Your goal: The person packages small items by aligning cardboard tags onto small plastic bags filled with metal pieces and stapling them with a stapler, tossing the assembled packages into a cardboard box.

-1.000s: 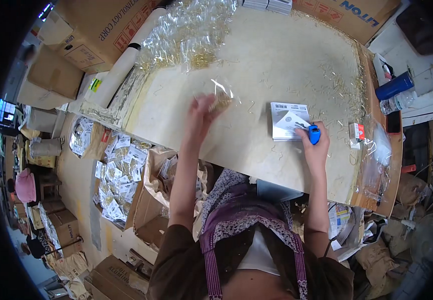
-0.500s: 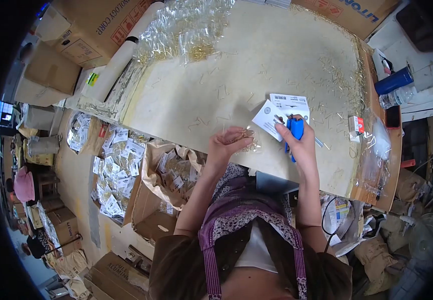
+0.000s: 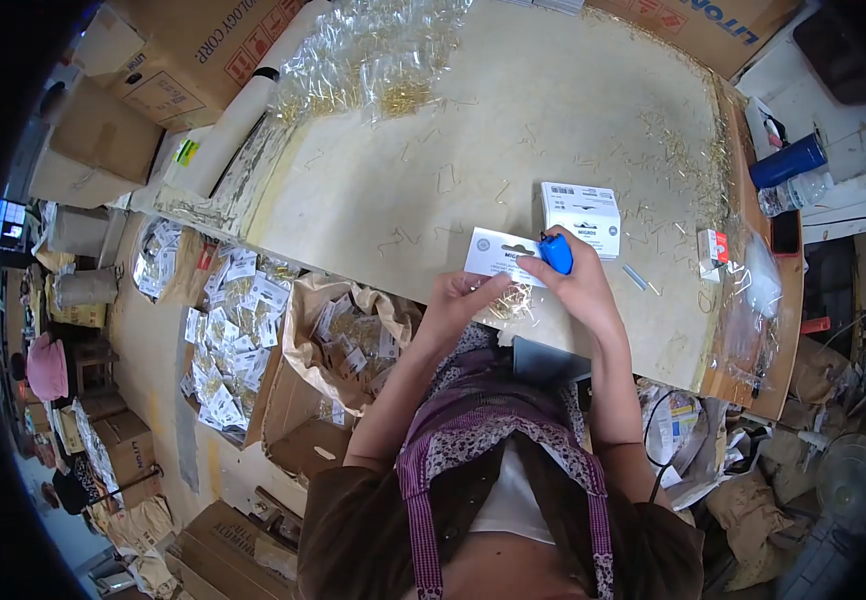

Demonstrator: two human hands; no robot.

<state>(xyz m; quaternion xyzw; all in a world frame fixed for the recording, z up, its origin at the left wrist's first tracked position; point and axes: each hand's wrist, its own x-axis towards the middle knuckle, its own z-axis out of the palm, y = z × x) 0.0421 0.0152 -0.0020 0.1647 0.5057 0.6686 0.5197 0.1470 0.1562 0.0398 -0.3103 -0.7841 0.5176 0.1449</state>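
My left hand (image 3: 461, 302) pinches a small clear bag of gold-coloured wire pins (image 3: 515, 303) near the front edge of the table. A white printed header card (image 3: 493, 255) is at the bag's top, between both hands. My right hand (image 3: 583, 285) is closed around a small blue stapler (image 3: 556, 254), with its thumb at the card's right side. The stapler's jaws are mostly hidden by fingers and card. Just beyond my right hand lies a stack of the same white cards (image 3: 583, 215).
Filled clear bags (image 3: 373, 60) lie at the table's far left. Loose pins (image 3: 673, 150) scatter over the right side. A small red-and-white box (image 3: 713, 248) stands near the right edge. Carded bags fill a box (image 3: 233, 345) at left, beside a paper-lined carton (image 3: 298, 310).
My right hand has moved left with the card and stapler, off the card stack. The card now meets the top of the bag in my left hand. The stapler has turned.
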